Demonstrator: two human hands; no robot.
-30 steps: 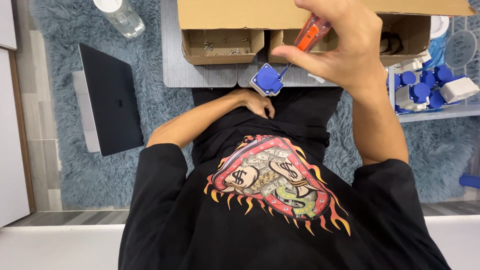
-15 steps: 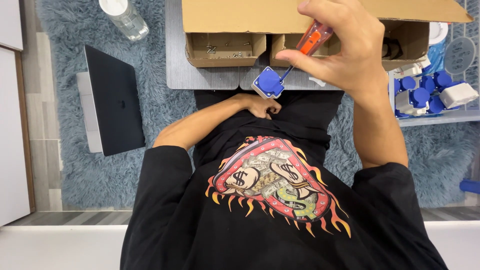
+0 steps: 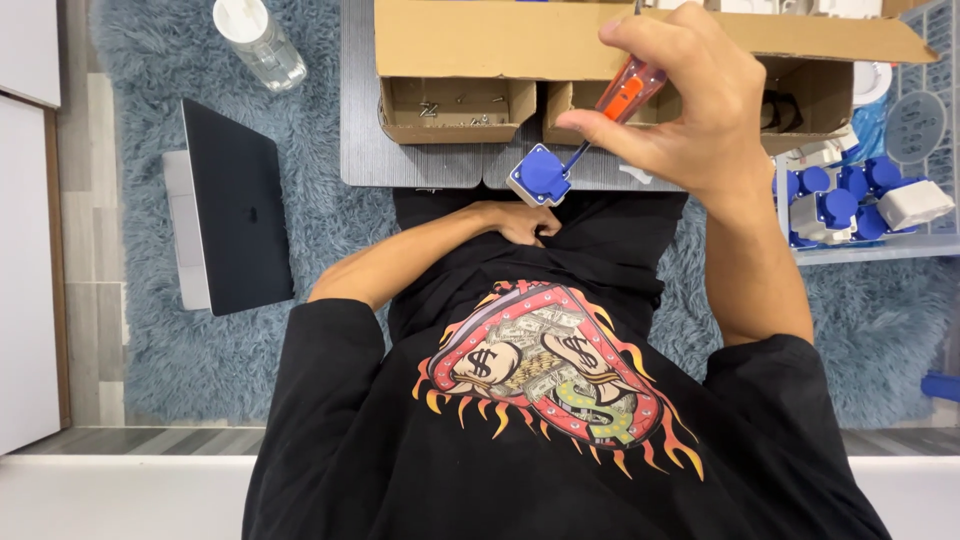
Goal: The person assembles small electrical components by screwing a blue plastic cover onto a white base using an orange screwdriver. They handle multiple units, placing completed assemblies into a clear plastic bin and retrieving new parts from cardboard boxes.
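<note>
Grey low table [image 3: 420, 150], right hand [image 3: 690, 110] grip closed around orange screwdriver [image 3: 625, 95], tip in blue socket [image 3: 540, 177], left hand [image 3: 520, 220] loosely curled, empty.

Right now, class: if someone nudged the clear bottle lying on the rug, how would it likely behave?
The clear bottle lies on its side, and its round body suggests that it could roll. The shaggy blue rug beneath it would probably slow it quickly. It looks like thin clear plastic, so it is likely light and not brittle.

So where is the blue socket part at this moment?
In the head view, the blue socket part sits at the near edge of the grey table, just below the cardboard box, with the tip of the orange screwdriver in the right hand on it.
</note>
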